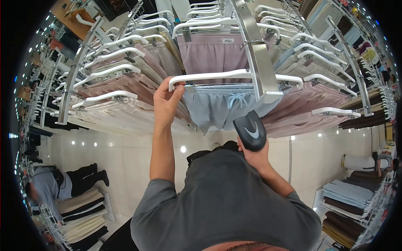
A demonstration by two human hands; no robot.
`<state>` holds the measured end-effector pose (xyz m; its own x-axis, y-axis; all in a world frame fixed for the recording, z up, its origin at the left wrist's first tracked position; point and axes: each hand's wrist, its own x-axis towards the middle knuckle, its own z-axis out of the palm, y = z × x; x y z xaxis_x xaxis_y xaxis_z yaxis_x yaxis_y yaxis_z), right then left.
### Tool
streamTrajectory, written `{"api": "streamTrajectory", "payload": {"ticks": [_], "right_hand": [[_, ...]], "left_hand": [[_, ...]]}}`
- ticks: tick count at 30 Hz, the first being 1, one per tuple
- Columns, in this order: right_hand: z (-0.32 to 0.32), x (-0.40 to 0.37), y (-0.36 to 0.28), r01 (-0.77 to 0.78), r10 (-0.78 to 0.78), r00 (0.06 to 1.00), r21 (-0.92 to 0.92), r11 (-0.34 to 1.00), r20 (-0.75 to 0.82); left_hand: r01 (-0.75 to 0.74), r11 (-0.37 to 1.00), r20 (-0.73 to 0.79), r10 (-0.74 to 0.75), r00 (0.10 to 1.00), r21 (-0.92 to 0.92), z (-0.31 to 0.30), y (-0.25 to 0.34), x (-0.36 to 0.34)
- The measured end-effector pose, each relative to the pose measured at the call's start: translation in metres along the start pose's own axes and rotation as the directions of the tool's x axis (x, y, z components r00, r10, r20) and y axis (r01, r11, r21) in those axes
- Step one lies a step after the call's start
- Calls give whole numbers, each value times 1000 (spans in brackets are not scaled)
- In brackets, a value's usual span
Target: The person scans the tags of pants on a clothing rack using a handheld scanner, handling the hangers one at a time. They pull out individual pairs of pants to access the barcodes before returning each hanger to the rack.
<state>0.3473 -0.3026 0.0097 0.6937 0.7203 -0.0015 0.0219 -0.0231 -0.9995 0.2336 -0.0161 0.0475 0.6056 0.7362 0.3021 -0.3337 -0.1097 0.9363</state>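
My left hand [167, 100] is closed on the left end of a white hanger [209, 77], thumb below and fingers behind it. Light blue shorts [222, 104] with a drawstring bow hang from that hanger, which sits on a metal rail [255, 54]. My right hand [255, 157] grips a black barcode scanner [250, 131] with a grey curved mark on top. Its head points up toward the shorts and is just below them. Behind the blue pair hang mauve shorts [211, 52] on another white hanger.
White and brown garments [121, 90] hang on a rack at left, pink ones [310, 104] at right. Folded clothes [86, 215] are stacked at lower left, and more folded clothes [345, 196] at lower right. A person [63, 184] is at far left; another person [368, 162] is at far right.
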Motion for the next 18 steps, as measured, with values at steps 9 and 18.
{"api": "streamTrajectory", "payload": {"ticks": [9, 18], "right_hand": [[1, -1, 2, -54, 55, 998, 37, 998, -6], [4, 1, 2, -58, 58, 998, 24, 998, -19]], "left_hand": [[-88, 996, 65, 89, 994, -22, -2, -1, 7], [-121, 992, -79, 118, 990, -45, 5, -7, -2]]}}
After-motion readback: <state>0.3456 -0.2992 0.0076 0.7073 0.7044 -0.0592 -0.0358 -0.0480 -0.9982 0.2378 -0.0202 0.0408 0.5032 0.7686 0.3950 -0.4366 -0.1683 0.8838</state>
